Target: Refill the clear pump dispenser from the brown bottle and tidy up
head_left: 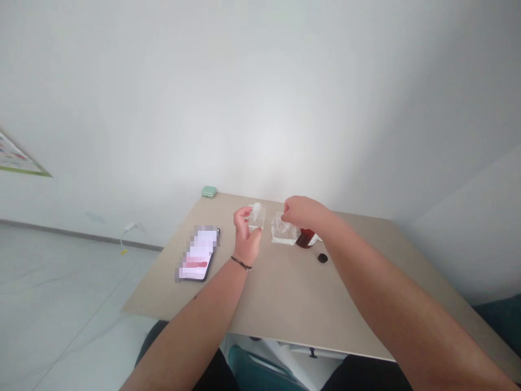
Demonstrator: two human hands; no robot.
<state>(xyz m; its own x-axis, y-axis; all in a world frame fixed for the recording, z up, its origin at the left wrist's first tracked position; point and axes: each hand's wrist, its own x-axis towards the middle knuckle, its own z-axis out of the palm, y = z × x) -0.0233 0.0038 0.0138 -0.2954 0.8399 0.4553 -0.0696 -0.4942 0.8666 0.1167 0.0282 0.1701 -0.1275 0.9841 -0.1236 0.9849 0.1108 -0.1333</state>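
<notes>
Bare forearms are framing the near side: the left forearm (pixel 199 320) is slanting in from seven o'clock, the right forearm (pixel 391 293) from four or five. Dark-clothed legs (pixel 364 374) are showing around six, a teal seat (pixel 260 374) between them, below the table (pixel 285 304). Taking the tabletop's middle as the hub, a lit phone (pixel 201 254) is lying at nine, its screen blurred. Opposite, at three, a black cap (pixel 323 258) is lying by itself. Toward two, a red-brown bottle (pixel 303 239) is hiding partly behind the right wrist; upright or tilted, I cannot tell. At one, a clear box (pixel 284 236) is sitting just beside it. The right hand (pixel 304 210) is curling tightly over that box; its fingertips, and anything in them, are hidden. At eleven, the left hand (pixel 246 239) is holding a clear container (pixel 259 218) between half-bent fingers and thumb, something white (pixel 256 208) showing at its top. Farther, toward ten-thirty, a small green case (pixel 209 191) is resting at the table's corner.
</notes>
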